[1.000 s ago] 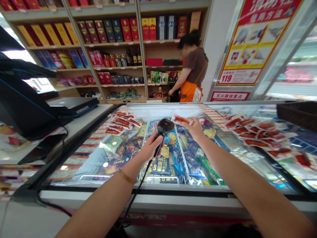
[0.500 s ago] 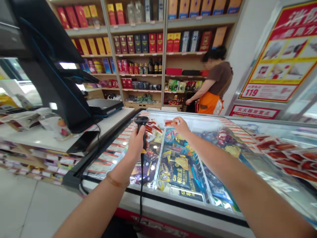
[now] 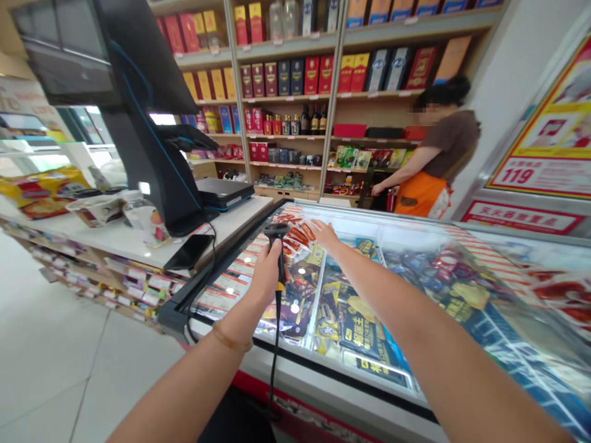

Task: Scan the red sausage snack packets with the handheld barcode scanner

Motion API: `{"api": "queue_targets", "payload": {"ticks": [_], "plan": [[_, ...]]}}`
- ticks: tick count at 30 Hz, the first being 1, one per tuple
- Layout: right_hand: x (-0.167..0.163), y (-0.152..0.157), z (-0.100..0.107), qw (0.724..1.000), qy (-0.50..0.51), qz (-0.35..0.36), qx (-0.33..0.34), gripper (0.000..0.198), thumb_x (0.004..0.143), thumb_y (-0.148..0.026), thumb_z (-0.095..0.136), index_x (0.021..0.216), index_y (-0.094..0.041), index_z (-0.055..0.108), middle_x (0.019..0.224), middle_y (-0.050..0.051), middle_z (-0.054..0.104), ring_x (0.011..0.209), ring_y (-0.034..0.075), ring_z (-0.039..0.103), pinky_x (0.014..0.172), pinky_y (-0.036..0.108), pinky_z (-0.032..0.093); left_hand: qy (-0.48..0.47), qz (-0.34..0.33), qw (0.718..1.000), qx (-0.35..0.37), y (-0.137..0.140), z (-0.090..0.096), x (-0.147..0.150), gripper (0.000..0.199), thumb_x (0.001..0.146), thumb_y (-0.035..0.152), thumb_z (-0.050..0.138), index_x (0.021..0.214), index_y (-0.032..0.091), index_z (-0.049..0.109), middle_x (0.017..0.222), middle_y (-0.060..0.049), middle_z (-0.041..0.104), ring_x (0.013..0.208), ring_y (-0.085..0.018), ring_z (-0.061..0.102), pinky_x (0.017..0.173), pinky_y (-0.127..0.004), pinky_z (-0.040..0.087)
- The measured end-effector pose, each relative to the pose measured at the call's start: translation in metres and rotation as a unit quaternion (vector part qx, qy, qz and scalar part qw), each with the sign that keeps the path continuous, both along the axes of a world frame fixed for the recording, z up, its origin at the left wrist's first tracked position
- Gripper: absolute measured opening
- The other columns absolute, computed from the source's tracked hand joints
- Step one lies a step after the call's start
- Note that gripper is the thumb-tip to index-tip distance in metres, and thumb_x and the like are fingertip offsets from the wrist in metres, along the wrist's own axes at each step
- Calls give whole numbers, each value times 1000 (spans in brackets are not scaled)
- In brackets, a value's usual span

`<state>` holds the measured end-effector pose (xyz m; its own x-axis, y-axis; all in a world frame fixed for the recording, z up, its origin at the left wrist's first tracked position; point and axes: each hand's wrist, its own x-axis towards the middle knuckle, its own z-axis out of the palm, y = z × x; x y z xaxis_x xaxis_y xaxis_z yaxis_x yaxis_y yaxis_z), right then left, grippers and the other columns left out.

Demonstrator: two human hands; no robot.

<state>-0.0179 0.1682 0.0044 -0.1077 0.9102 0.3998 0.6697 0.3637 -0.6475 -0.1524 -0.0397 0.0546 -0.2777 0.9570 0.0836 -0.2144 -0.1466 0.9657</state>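
Observation:
My left hand (image 3: 268,269) is closed around the handle of a black barcode scanner (image 3: 276,231), held upright above the freezer's glass top. Its cable hangs down past the freezer's front edge. My right hand (image 3: 324,234) reaches forward over the glass, its fingers closed at the edge of a clear pack of reddish sausage (image 3: 306,232). That pack is against a small pile of similar sausage packs (image 3: 290,245), just behind and right of the scanner. My fingertips are partly hidden by the hand itself.
The chest freezer (image 3: 295,363) holds colourful ice-cream packets under glass. More sausage packs (image 3: 561,289) lie at the right. A counter at left bears a point-of-sale terminal (image 3: 152,166), a phone (image 3: 189,251) and snacks. A person in an orange apron (image 3: 422,191) stands by the shelves.
My right hand has moved left with the sausage pack, bringing it to the pile beside the scanner. The view has turned left. My left hand still holds the scanner.

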Motion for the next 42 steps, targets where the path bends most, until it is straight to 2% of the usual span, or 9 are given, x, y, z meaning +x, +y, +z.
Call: {"api": "queue_targets", "payload": {"ticks": [7, 14, 18, 22, 24, 29, 34, 39, 42], "plan": [[124, -37, 4, 991, -32, -123, -33, 42, 92, -36, 45, 132, -29, 56, 145, 0, 49, 144, 29, 24, 114, 54, 21, -25, -85, 996, 2, 19, 1, 81, 44, 74, 63, 59, 81, 21, 46, 59, 6, 54, 33, -9, 46, 31, -22, 35], [313, -92, -5, 944, -173, -280, -8, 40, 88, -25, 50, 126, -24, 61, 132, 11, 58, 129, 32, 44, 105, 52, 35, -31, -172, 985, -4, 22, -8, 169, 45, 74, 63, 59, 83, 20, 47, 60, 6, 54, 33, -8, 46, 32, -22, 36], [406, -117, 4, 899, -294, -325, 7, 35, 82, -16, 52, 114, -21, 66, 123, 15, 62, 121, 33, 49, 97, 55, 38, 4, -196, 981, 1, 20, -24, 184, 42, 75, 60, 60, 81, 21, 46, 59, 7, 53, 35, -7, 46, 34, -20, 36], [471, -128, 15, 894, -328, -305, 19, 12, 81, -22, 58, 82, -18, 69, 111, 18, 65, 125, 40, 42, 99, 66, 26, 39, -208, 977, -2, 20, -35, 176, 42, 75, 59, 61, 80, 20, 46, 60, 6, 55, 34, -7, 47, 33, -20, 36], [494, -127, 17, 898, -322, -299, 24, 21, 83, -29, 58, 65, -19, 65, 98, 19, 67, 127, 41, 40, 100, 68, 20, 43, -206, 978, 1, 21, -37, 171, 42, 75, 59, 61, 81, 20, 47, 60, 5, 56, 34, -7, 47, 33, -20, 36], [518, -116, 15, 910, -310, -267, 70, 34, 80, -36, 58, 50, -22, 52, 78, 18, 64, 125, 43, 42, 98, 74, 17, 38, -202, 979, 9, 21, -37, 167, 42, 75, 59, 61, 84, 21, 47, 61, 5, 55, 34, -8, 47, 33, -20, 36], [503, -118, 21, 906, -327, -243, 113, 32, 80, -28, 56, 50, -23, 48, 78, 18, 64, 122, 41, 47, 97, 72, 24, 47, -206, 978, 1, 19, -38, 168, 42, 76, 59, 60, 83, 21, 46, 60, 7, 53, 34, -7, 46, 32, -19, 35], [446, -103, 20, 904, -342, -238, 97, 10, 82, -20, 57, 72, -20, 60, 79, 15, 67, 103, 34, 61, 95, 61, 36, 48, -230, 972, 3, 19, -40, 170, 42, 77, 60, 60, 85, 21, 46, 61, 6, 54, 35, -7, 47, 33, -18, 35], [385, -89, 4, 909, -346, -223, 69, 8, 83, -21, 58, 88, -20, 64, 73, 12, 68, 80, 30, 66, 78, 49, 47, 49, -229, 972, 7, 21, -43, 170, 44, 75, 62, 61, 86, 21, 47, 60, 7, 54, 33, -6, 46, 32, -18, 34]]}}
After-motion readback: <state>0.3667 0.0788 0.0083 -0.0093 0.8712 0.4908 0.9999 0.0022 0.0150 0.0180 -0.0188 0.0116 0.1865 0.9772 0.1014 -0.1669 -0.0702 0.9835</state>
